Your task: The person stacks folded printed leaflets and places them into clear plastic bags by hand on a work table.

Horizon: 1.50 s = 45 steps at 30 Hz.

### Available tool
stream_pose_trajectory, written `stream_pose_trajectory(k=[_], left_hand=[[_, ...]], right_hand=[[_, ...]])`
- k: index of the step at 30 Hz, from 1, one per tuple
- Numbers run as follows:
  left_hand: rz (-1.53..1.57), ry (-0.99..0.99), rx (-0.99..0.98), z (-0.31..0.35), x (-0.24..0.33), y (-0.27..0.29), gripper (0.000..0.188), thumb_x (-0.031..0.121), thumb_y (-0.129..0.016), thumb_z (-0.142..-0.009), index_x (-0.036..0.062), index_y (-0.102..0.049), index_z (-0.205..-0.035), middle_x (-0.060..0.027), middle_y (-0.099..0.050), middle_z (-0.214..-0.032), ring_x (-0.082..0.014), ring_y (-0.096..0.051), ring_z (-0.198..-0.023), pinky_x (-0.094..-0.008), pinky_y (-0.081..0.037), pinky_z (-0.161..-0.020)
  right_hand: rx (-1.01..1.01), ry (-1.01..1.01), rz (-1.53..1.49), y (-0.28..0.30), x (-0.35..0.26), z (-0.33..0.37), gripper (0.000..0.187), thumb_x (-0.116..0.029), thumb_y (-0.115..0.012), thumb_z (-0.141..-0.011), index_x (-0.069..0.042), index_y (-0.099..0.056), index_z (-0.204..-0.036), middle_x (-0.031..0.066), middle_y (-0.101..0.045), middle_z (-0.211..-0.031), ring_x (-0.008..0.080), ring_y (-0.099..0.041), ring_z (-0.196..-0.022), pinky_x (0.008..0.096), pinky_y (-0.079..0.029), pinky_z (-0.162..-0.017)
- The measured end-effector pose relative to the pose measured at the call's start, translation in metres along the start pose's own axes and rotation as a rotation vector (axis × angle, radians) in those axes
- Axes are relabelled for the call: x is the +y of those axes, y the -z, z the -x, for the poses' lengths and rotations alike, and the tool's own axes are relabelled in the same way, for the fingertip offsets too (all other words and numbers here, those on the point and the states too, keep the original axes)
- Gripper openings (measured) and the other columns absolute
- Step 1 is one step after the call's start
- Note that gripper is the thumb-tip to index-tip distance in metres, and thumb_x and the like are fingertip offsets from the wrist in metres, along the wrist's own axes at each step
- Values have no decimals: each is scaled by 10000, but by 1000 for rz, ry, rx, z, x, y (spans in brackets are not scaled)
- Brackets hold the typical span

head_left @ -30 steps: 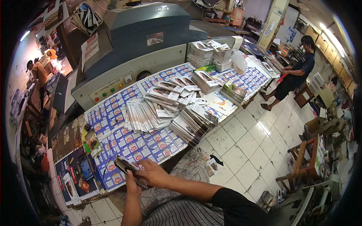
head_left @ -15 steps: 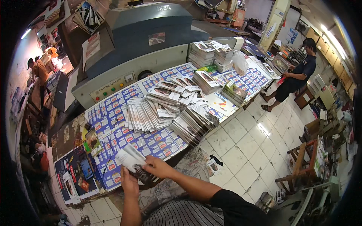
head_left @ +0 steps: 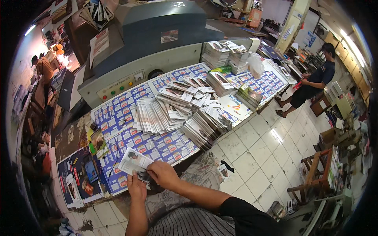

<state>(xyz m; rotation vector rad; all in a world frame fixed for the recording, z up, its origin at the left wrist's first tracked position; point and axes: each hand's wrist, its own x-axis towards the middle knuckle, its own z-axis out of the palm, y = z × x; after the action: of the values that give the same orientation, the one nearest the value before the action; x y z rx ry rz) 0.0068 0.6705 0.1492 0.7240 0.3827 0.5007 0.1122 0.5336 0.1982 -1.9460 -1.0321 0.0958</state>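
Note:
Low over the near edge of the table, a small printed booklet [head_left: 134,162] is held between my two hands, its white page and a photo showing. My left hand [head_left: 136,188] pinches it from below with the fingers pointing up. My right hand [head_left: 163,174] grips its right side, knuckles up, and covers part of it. Beyond my hands lie a fanned row of booklets [head_left: 151,117], loose overlapping booklets [head_left: 176,93] and a near pile of booklets [head_left: 201,131] that leans at the table's edge.
The table [head_left: 114,135] is covered with blue printed sheets. Taller booklet stacks [head_left: 215,55] and a plastic bag [head_left: 256,65] stand at its far end. A large grey machine [head_left: 157,29] borders the back. A person [head_left: 315,80] stands at right; another [head_left: 44,70] works far left. A phone [head_left: 91,172] lies at left.
The booklet in my hands now shows a different page, with a photo on it. My right hand has shifted slightly down and my view has turned a little to the left.

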Motion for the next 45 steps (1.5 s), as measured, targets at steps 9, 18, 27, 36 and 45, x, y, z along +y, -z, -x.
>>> stream_pose_trajectory(k=[9,18,27,36,45], left_hand=[[261,174,-10,-24,-18,43,593,542,-431,-1014,107,-455,-1416,-91,-570,-1339,-264,-551,-1243,-432,-436,-1077],[192,322,-202,-3,-9,32,686,477,-657,-916,122,-431,-1457,-75,-572,-1363,-255,-570,-1228,-468,-451,-1040],[-113,116,152,-19,5,42,418,99,-690,-912,76,-540,-1301,-67,-635,-1198,-181,-624,-1097,-340,-515,-930],[-1783,-248,353,-51,-1,49,750,103,-723,-815,167,-408,-1492,-158,-335,-1534,-295,-353,-1397,-495,-307,-1102],[-1997,-437,-480,-67,-4,59,540,233,-694,-877,264,-559,-1399,-66,-462,-1464,-290,-332,-1418,-509,-238,-1144]], right_hand=[[-11,-128,-195,15,-15,-7,136,-152,-685,-937,-55,-701,-1030,130,-715,-880,210,-708,-756,314,-535,-681],[103,-73,-232,-9,23,-13,139,-149,-657,-966,-21,-645,-1019,49,-647,-817,108,-572,-729,264,-469,-688],[-141,-663,-677,-13,73,-22,218,-193,-638,-976,2,-614,-1070,4,-614,-774,86,-520,-676,276,-456,-637],[12,-337,8,-33,121,-37,239,-156,-686,-899,28,-597,-1022,231,-676,-885,391,-676,-801,433,-514,-690],[-180,-516,-487,-21,113,-45,296,-197,-618,-960,49,-599,-1124,132,-702,-990,302,-661,-823,414,-512,-776]])
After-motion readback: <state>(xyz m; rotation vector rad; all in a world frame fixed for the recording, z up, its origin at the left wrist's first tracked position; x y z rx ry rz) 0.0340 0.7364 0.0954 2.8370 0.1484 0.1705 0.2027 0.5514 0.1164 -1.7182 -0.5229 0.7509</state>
